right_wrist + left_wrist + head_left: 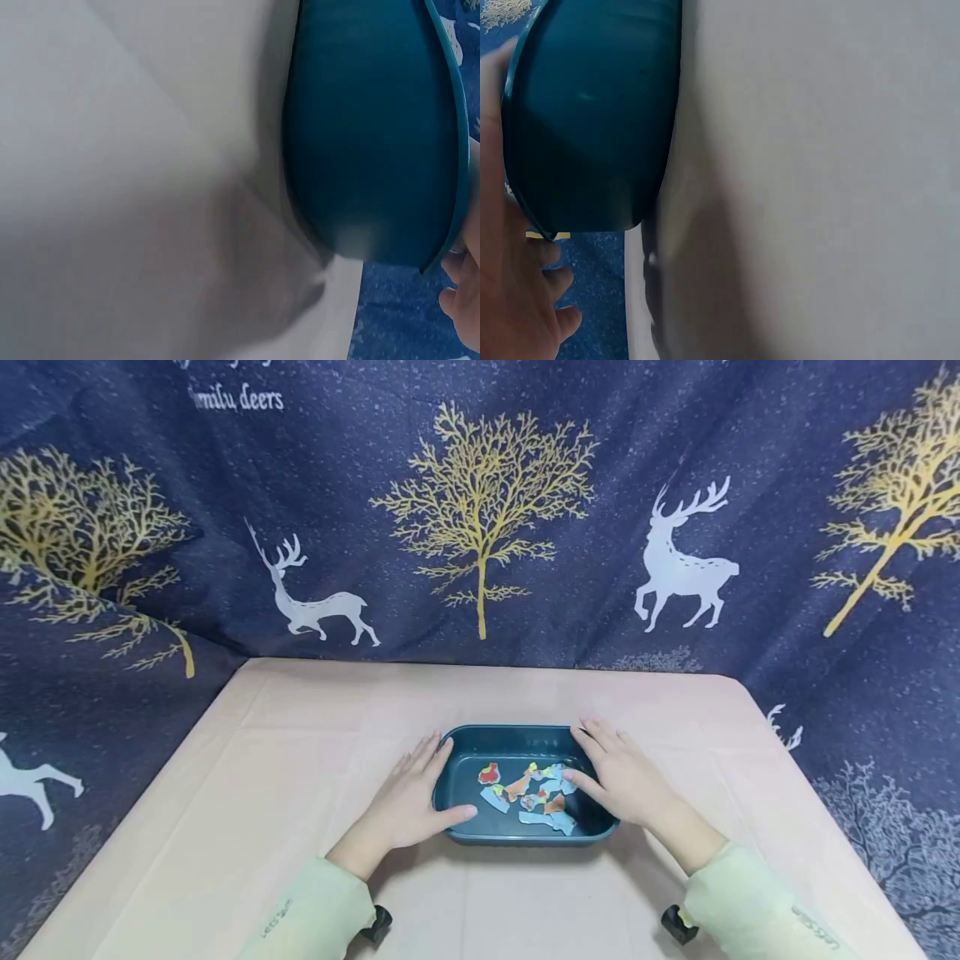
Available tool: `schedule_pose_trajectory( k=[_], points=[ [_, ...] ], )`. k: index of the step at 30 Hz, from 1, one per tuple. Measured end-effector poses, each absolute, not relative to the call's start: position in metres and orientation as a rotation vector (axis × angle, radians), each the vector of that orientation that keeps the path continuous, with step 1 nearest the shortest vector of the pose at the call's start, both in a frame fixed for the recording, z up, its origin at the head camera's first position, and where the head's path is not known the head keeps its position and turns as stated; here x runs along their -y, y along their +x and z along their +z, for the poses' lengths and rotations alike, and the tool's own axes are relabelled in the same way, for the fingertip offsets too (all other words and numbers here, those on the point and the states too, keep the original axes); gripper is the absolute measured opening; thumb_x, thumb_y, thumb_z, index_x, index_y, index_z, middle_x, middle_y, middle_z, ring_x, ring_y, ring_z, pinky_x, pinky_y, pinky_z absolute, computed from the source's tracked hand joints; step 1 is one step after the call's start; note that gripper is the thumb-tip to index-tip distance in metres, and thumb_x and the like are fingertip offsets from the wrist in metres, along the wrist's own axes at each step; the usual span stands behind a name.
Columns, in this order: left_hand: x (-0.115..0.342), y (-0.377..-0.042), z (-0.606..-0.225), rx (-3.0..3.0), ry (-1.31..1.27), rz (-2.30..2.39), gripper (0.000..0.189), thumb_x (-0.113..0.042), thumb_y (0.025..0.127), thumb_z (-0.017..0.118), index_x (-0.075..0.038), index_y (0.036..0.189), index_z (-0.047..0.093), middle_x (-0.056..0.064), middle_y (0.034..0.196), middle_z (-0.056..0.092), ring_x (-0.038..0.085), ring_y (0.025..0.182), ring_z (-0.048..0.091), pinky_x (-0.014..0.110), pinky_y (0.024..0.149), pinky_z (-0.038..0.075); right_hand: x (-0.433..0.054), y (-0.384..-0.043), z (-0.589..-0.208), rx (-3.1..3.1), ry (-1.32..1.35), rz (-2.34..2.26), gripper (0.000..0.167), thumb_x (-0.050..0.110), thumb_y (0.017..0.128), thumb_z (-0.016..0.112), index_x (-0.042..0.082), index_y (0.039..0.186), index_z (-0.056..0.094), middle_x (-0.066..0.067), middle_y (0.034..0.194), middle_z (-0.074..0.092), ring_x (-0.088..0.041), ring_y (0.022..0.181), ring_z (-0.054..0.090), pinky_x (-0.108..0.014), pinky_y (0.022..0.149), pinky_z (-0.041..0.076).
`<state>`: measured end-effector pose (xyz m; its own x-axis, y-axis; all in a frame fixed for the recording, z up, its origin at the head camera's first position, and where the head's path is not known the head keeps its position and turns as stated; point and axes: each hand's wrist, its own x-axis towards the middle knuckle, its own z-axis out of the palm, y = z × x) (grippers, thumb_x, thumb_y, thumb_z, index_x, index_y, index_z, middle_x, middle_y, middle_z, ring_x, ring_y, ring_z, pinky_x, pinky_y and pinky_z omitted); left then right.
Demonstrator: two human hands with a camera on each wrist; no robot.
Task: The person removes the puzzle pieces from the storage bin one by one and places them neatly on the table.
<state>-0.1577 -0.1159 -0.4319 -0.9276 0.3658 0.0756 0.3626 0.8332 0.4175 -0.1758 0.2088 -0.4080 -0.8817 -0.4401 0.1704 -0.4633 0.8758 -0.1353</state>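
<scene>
A dark teal rectangular basin (517,840) stands on the table in the head view. Torn-looking flat pieces (517,787), light blue, orange, yellow and red, lie scattered on its bottom, mostly towards the right. My left hand (405,802) rests on the basin's left rim, fingers extended and thumb reaching over the front left corner. On the right rim lies my right hand (628,777), its fingers near the back corner and its thumb over the inside, overlapping the pieces. Both wrist views show the outer wall of the basin (592,112) with fingers along its rim.
A pale pink cloth covers the table (225,827). Behind and beside it hangs a dark blue curtain (525,635) printed with white deer and golden trees. Small black objects (679,924) show beside both sleeves.
</scene>
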Motion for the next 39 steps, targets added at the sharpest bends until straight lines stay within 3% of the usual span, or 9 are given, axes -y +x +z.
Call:
schedule_pose_trajectory(
  k=[6,9,16,23,27,31,39],
  points=[
    [0.117,-0.153,-0.434,-2.943,0.568,0.752,0.125,-0.078,0.057,0.068,-0.014,0.152,0.019,0.009,0.160,0.009,0.028,0.147,0.012,0.054,0.116,0.017,-0.193,-0.172,-0.407,2.906,0.804,0.290,0.069,0.050,0.093,0.051,0.002,0.142,0.041,-0.022,0.148,0.036,-0.038,0.141,0.027,-0.054,0.113,0.024],
    [0.117,-0.153,-0.433,-2.929,0.549,0.761,0.129,-0.079,0.054,0.069,-0.014,0.152,0.019,0.008,0.160,0.008,0.027,0.147,0.013,0.053,0.117,0.017,-0.185,-0.171,-0.406,2.885,0.871,0.296,0.066,0.050,0.093,0.051,0.003,0.139,0.045,-0.021,0.147,0.037,-0.038,0.140,0.029,-0.053,0.112,0.027],
    [0.117,-0.164,-0.431,-2.922,0.530,0.788,0.127,-0.076,0.055,0.072,-0.014,0.152,0.019,0.007,0.161,0.007,0.028,0.147,0.013,0.052,0.117,0.016,-0.170,-0.178,-0.402,2.886,0.938,0.343,0.056,0.041,0.092,0.058,0.005,0.133,0.053,-0.019,0.144,0.044,-0.036,0.137,0.035,-0.051,0.109,0.034],
    [0.118,-0.178,-0.436,-2.776,0.490,1.038,0.124,-0.063,0.056,0.081,-0.019,0.153,0.017,0.003,0.161,0.001,0.032,0.145,0.019,0.055,0.109,0.031,-0.153,-0.190,-0.405,2.960,0.958,0.494,0.044,0.027,0.090,0.064,0.003,0.127,0.058,-0.016,0.133,0.055,-0.032,0.127,0.049,-0.045,0.100,0.045],
    [0.115,-0.183,-0.444,-2.696,0.480,1.181,0.123,-0.056,0.057,0.084,-0.019,0.152,0.017,0.003,0.161,0.000,0.032,0.146,0.014,0.057,0.111,0.027,-0.150,-0.197,-0.417,3.018,0.889,0.562,0.037,0.020,0.090,0.064,0.003,0.123,0.060,-0.011,0.120,0.062,-0.024,0.110,0.060,-0.039,0.091,0.051],
    [0.112,-0.183,-0.452,-2.611,0.454,1.346,0.121,-0.046,0.059,0.087,-0.021,0.152,0.015,0.005,0.161,0.002,0.032,0.146,0.013,0.060,0.111,0.024,-0.149,-0.201,-0.428,3.045,0.800,0.616,0.030,0.017,0.089,0.065,0.004,0.116,0.065,-0.007,0.111,0.064,-0.021,0.101,0.061,-0.037,0.085,0.052],
    [0.114,-0.181,-0.454,-2.522,0.416,1.505,0.119,-0.038,0.060,0.088,-0.030,0.152,0.012,0.004,0.160,0.008,0.033,0.145,0.014,0.061,0.111,0.021,-0.144,-0.207,-0.430,3.038,0.793,0.622,0.024,0.019,0.089,0.066,0.008,0.110,0.069,-0.007,0.113,0.061,-0.022,0.102,0.060,-0.036,0.082,0.053]
  ],
)
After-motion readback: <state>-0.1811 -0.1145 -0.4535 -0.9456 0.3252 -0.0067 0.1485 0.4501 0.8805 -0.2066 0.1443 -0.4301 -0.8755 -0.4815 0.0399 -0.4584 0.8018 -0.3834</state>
